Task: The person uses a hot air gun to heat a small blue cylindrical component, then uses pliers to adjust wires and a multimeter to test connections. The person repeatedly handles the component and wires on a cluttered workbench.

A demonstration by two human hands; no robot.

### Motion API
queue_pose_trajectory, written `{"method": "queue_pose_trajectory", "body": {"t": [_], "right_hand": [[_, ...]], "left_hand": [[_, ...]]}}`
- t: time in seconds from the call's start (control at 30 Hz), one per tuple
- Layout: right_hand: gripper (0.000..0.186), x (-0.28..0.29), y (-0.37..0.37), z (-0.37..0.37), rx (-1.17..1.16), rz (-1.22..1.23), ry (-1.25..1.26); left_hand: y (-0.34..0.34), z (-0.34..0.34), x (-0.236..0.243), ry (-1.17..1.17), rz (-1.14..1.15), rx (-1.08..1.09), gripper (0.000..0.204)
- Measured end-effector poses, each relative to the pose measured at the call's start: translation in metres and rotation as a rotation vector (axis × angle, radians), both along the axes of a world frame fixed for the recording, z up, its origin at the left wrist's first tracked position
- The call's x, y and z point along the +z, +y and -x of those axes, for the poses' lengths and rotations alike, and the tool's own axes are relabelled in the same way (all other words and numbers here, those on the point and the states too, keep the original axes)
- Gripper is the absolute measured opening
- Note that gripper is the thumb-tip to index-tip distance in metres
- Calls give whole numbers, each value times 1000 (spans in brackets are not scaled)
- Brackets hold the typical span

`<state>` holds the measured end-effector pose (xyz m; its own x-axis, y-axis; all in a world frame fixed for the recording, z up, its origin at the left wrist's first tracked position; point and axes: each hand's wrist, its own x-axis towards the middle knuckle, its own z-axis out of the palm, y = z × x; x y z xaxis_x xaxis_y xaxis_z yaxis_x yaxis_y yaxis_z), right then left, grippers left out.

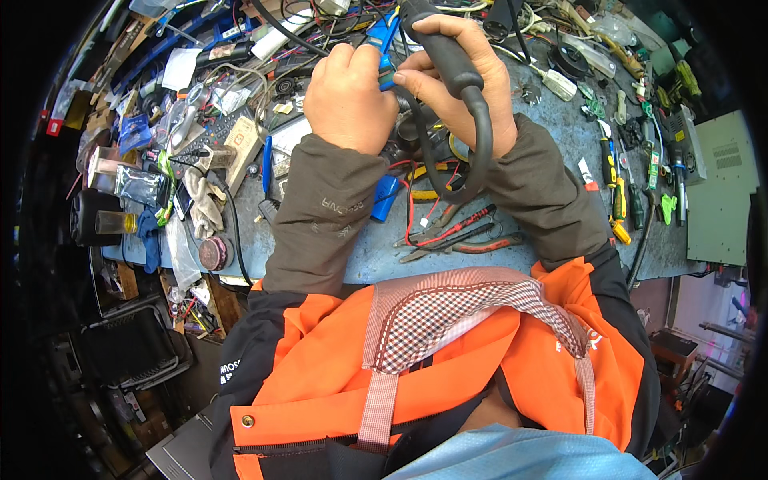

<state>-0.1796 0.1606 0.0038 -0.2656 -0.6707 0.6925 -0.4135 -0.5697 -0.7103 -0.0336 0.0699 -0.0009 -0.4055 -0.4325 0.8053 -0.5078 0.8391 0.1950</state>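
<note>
At the top centre, my left hand [350, 102] has its fingers curled around a small blue piece [386, 70], partly hidden by the hand. My right hand [478, 100] grips a thick black cylindrical handle [444, 52], with thumb tip and a bent finger at the blue piece. A thick black cable [480, 148] hangs from the handle in a loop between my forearms. Below the loop lie red and black test leads [472, 216], pliers [486, 245] and a blue block [382, 196] with red wires.
Tangled wires, parts, gloves [206, 208] and a round tin [214, 253] crowd the left of the blue bench [536, 104]. Screwdrivers [618, 200] and tools lie at the right, beside a pale green metal case [712, 192]. A black folded chair [128, 344] stands lower left.
</note>
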Motion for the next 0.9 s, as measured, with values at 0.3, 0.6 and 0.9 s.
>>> {"method": "queue_pose_trajectory", "body": {"t": [0.3, 0.6, 0.9], "right_hand": [[48, 4, 3, 0, -125, 16, 61], [58, 7, 4, -2, -276, 129, 282], [63, 8, 7, -4, -338, 141, 337]], "left_hand": [[8, 4, 5, -37, 26, -57, 27], [7, 7, 0, -25, 49, -93, 26], [13, 8, 0, -20, 5, -99, 27]]}}
